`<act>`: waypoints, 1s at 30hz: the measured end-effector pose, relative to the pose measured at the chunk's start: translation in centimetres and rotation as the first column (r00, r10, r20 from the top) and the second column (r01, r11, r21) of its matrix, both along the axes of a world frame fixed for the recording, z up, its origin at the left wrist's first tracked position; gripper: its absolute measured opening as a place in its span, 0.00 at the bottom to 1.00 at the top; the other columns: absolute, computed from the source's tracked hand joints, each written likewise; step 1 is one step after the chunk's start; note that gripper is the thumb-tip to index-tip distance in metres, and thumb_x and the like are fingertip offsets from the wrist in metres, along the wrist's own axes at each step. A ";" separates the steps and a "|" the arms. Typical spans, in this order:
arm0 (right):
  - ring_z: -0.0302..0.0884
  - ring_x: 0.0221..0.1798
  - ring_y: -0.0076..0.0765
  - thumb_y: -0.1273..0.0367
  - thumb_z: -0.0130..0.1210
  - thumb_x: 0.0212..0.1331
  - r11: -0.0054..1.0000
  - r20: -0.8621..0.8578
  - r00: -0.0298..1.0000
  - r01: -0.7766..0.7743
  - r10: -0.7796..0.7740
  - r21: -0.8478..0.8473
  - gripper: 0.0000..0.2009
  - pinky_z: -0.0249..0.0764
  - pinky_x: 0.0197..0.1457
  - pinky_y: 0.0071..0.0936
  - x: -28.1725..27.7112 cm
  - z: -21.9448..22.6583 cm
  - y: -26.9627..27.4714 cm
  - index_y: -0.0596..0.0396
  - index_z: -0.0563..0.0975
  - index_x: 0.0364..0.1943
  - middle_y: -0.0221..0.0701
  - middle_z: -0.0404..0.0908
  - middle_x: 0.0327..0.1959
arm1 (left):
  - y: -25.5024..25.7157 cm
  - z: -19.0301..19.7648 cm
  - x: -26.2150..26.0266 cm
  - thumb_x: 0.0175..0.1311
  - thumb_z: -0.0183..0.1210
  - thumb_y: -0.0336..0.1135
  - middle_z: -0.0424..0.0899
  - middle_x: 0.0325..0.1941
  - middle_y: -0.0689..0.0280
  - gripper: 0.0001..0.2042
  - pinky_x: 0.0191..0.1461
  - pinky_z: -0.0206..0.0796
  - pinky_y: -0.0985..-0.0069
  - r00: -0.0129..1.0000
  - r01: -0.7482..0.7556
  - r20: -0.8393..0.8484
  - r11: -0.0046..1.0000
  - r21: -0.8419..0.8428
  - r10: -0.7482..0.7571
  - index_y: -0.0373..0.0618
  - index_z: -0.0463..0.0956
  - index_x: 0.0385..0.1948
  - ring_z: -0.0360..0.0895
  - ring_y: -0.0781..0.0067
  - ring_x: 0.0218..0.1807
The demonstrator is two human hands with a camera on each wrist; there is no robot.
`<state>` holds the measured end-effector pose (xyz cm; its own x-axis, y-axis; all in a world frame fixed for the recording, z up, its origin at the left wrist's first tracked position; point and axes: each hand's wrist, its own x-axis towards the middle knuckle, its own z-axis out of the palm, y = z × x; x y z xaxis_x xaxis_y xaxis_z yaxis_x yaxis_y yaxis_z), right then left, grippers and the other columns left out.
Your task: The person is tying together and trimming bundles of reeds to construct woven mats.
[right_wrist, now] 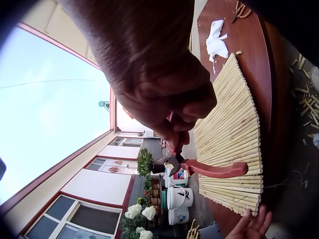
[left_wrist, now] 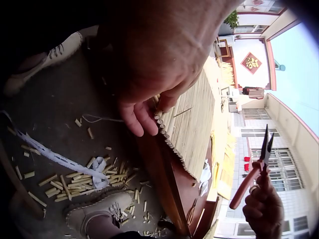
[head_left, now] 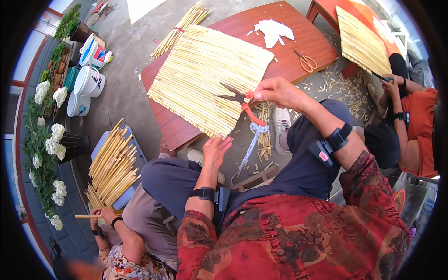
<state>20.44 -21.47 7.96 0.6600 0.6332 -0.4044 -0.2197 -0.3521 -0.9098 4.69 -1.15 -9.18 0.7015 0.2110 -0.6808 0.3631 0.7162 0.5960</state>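
My right hand (head_left: 283,94) grips one red handle of a pair of pliers (head_left: 252,114), raised over the near right side of the stalk mat (head_left: 210,70). The pliers' dark jaws are spread, and their other handle swings free. My left hand (head_left: 214,151) is at the mat's near corner. In the left wrist view its fingers (left_wrist: 132,119) lie along the edge of cut stalk ends, partly hiding that corner. Its fingers look straight and relaxed in the right wrist view. A thin thread (left_wrist: 102,118) trails out beside them.
The mat lies on a red-brown table (head_left: 298,28) with scissors (head_left: 305,62), a white cloth (head_left: 272,32) and a stalk bundle (head_left: 186,25). Cut stubs (head_left: 263,144) litter the floor. More stalks (head_left: 112,163) fill a blue tray. People sit at either side; one holds another mat (head_left: 361,39).
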 end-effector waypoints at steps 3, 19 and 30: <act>0.73 0.37 0.22 0.70 0.52 0.55 0.999 -0.002 1.000 0.012 -0.012 0.036 0.08 0.72 0.41 0.20 0.0 0.1 0.1 0.64 0.74 0.29 0.32 0.78 0.34 | 0.0 0.3 0.0 0.56 0.52 0.26 0.74 0.39 0.56 0.09 0.46 0.69 0.61 1.000 0.001 0.009 1.000 -0.011 -0.001 0.33 0.68 0.37 0.75 0.58 0.42; 0.71 0.34 0.19 0.68 0.53 0.53 1.000 0.078 0.997 -0.017 0.016 0.012 0.09 0.68 0.38 0.18 0.3 -1.2 -0.2 0.62 0.76 0.29 0.29 0.78 0.29 | 0.5 1.9 0.1 0.58 0.52 0.37 0.74 0.39 0.55 0.13 0.42 0.68 0.56 0.999 -0.039 -0.006 0.999 -0.018 0.039 0.37 0.68 0.38 0.73 0.52 0.43; 0.71 0.35 0.19 0.69 0.54 0.52 0.998 0.091 0.995 -0.047 0.043 0.040 0.08 0.68 0.39 0.18 0.5 -1.8 0.1 0.63 0.76 0.29 0.29 0.78 0.29 | 0.5 0.6 -0.2 0.60 0.47 0.31 0.74 0.40 0.54 0.10 0.45 0.69 0.59 0.998 0.028 0.058 1.000 -0.011 -0.027 0.33 0.68 0.39 0.74 0.54 0.43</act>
<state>20.95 -21.33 6.14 0.6631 0.6781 -0.3170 -0.1209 -0.3209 -0.9394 4.47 -0.60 -8.56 0.7454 0.1831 -0.6410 0.3475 0.7138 0.6080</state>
